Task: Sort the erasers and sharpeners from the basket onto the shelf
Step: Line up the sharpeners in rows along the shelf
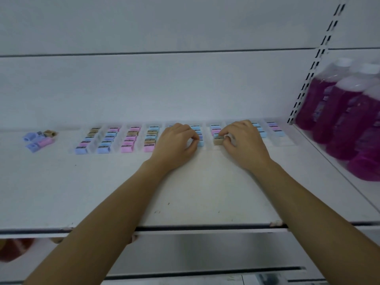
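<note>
Several short rows of small sharpeners (128, 138) in blue, pink, purple and tan line the back of the white shelf (185, 192). My left hand (174, 141) has its fingers curled round a blue sharpener (200, 142) at the front of one row. My right hand (243, 140) pinches a tan sharpener (218, 141) at the front of the neighbouring row and also holds a small white piece (229, 137) under its fingers. A loose heap of purple, pink and tan pieces (40, 138) lies at the far left. The basket is out of view.
Several bottles of purple liquid (349, 112) stand on the neighbouring shelf at the right, behind a slotted upright rail (314, 66). The shelf's front edge (185, 228) runs across below my forearms. A reddish object (14, 249) shows under the shelf at the lower left.
</note>
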`<state>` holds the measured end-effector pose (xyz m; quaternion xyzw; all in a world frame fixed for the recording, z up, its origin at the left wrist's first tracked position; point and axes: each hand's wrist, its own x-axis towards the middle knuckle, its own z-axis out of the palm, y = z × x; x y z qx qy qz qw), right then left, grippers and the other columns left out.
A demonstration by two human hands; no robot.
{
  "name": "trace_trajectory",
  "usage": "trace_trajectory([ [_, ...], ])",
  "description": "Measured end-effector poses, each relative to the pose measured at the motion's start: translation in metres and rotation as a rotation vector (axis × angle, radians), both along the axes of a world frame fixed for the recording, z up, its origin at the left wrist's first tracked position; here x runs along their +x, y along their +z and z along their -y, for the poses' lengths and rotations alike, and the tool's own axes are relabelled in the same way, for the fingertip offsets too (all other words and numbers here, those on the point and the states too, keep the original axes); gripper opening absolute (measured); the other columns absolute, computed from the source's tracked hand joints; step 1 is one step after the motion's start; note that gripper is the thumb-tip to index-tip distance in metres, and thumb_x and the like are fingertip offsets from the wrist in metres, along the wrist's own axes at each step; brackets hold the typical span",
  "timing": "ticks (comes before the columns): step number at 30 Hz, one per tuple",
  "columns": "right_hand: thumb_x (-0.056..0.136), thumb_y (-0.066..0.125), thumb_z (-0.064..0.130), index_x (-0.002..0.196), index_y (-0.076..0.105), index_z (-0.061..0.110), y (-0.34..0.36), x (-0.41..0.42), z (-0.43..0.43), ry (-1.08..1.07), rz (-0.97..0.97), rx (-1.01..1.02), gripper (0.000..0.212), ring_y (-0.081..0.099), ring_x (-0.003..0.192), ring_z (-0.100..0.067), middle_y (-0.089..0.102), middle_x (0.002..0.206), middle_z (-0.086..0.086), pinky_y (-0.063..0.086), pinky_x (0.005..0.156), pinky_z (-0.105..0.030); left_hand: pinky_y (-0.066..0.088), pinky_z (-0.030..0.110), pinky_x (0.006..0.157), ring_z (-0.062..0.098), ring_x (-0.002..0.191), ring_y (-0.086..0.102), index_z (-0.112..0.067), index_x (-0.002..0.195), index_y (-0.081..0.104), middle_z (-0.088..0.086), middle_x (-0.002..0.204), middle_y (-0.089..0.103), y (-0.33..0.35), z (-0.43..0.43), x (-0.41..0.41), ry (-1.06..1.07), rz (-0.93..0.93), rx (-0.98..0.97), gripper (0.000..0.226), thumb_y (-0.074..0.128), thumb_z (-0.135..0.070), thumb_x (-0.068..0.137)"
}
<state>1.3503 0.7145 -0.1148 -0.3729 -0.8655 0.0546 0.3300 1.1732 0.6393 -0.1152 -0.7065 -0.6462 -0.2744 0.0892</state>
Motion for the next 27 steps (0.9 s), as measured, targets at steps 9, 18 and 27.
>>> trace_trajectory([
  [9,0.08,0.05,0.003,0.096,0.065,0.006,0.007,-0.004,0.009,0.013,-0.178,0.024,0.022,0.049,0.101,-0.03,0.066,0.096,-0.008,0.034,0.083,-0.03,0.038,0.029,0.07,0.028,0.079,0.061,-0.009,0.084,0.068,0.006,0.084,0.068,0.02,0.01,-0.015,0.103,-0.007,0.093,0.033,0.042,-0.029,0.083],
  [18,0.075,0.049,0.008,0.099,0.067,0.006,0.022,-0.073,0.078,0.303,0.08,0.093,0.03,0.057,0.096,-0.033,0.068,0.098,-0.009,0.041,0.081,-0.035,0.04,0.034,0.082,0.03,0.1,0.057,-0.008,0.104,0.067,0.009,0.106,0.066,0.042,0.078,-0.09,0.227,-0.04,0.13,0.035,0.045,-0.026,0.085],
  [27,0.091,0.046,0.015,0.123,0.055,0.017,0.024,-0.197,0.186,0.43,0.232,0.043,0.033,0.041,0.121,-0.019,0.054,0.129,0.0,0.026,0.099,-0.027,0.038,0.034,0.087,0.026,0.107,0.054,-0.012,0.12,0.06,0.007,0.12,0.056,0.059,0.191,-0.204,0.315,-0.121,0.053,0.03,0.049,-0.018,0.092],
])
